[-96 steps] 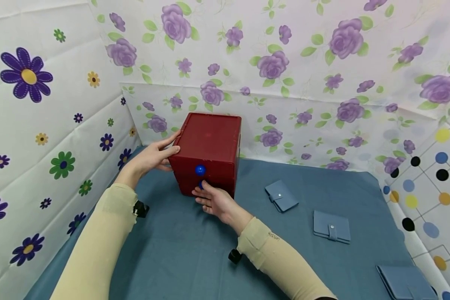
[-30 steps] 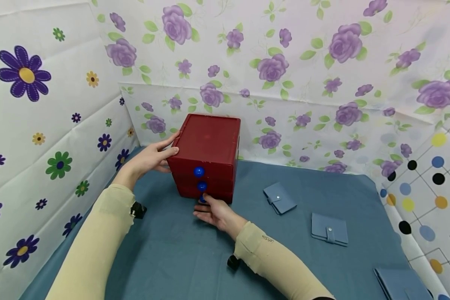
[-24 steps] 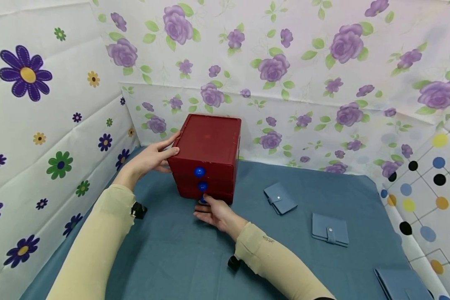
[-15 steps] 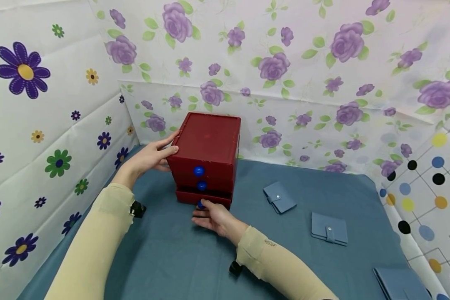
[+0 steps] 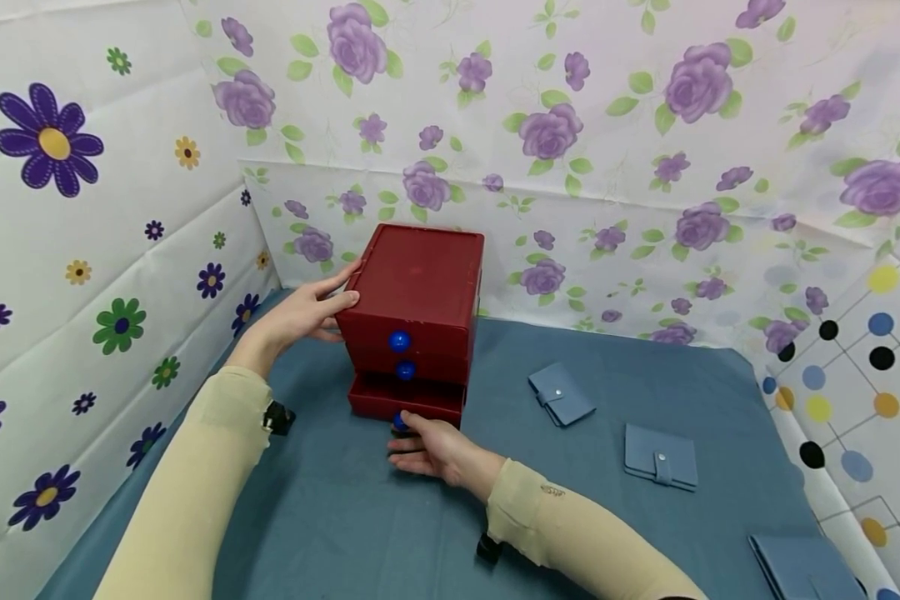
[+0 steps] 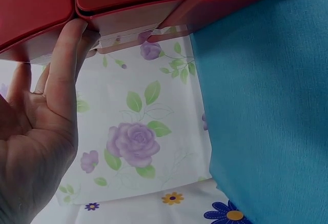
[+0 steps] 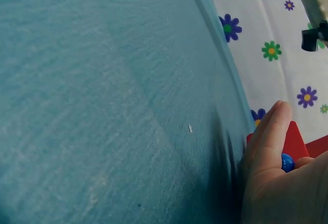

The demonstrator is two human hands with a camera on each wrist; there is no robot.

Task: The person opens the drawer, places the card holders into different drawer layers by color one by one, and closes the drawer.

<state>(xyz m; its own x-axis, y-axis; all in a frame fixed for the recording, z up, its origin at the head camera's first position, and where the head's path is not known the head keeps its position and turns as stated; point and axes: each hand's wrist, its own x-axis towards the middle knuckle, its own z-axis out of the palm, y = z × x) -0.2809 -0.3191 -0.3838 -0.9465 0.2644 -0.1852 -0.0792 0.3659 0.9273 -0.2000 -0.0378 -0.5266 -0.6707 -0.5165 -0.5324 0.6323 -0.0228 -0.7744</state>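
Note:
A dark red chest of drawers with blue knobs stands against the back wall in the head view. Its bottom drawer juts out, and its inside is partly visible. My right hand pinches that drawer's blue knob between thumb and index finger, the other fingers extended below. In the right wrist view the same knob shows between finger and thumb. My left hand rests on the chest's left side, thumb on the top edge; in the left wrist view its fingers press straight against the red side.
Three blue snap-strap wallets lie to the right on the blue cloth: one nearer the chest, one in the middle, one at the front right. Floral sheets hang behind and at the sides.
My right hand has moved from the middle knob to the bottom one and has drawn the bottom drawer out toward me. The left hand stays on the chest; the wallets have not moved.

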